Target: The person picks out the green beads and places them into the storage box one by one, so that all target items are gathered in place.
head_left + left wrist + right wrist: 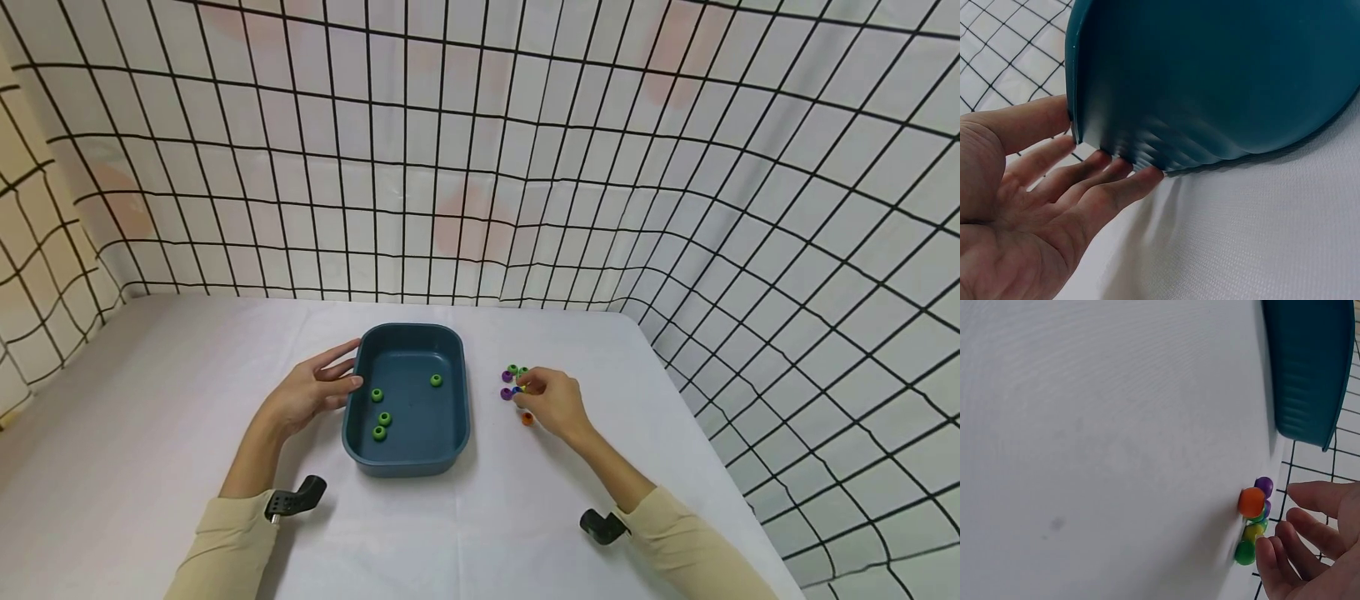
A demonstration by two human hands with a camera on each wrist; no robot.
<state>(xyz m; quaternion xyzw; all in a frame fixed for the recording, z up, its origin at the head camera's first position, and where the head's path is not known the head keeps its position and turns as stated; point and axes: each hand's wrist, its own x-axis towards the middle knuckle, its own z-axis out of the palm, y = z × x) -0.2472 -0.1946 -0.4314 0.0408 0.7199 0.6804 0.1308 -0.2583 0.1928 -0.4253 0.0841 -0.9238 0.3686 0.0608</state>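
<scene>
A dark teal tray (406,468) stands on the white cloth, with several green beads (385,418) lying apart on its floor. At its left side my left hand (307,393) touches the outer wall; in the left wrist view its fingers (1129,184) are nearly straight against the wall. Right of the tray, my right hand (553,402) hovers over a small cluster of beads. Around its fingertips are purple beads (506,394), green beads (513,368), a blue bead and an orange bead (527,419). A yellow bead (1253,533) shows in the right wrist view, where thumb and fingers are apart.
White cloth (465,533) covers the table. A black wire grid (420,167) over white sheeting stands along the back and both sides. Black wrist devices (298,497) stick out from both sleeves close above the table.
</scene>
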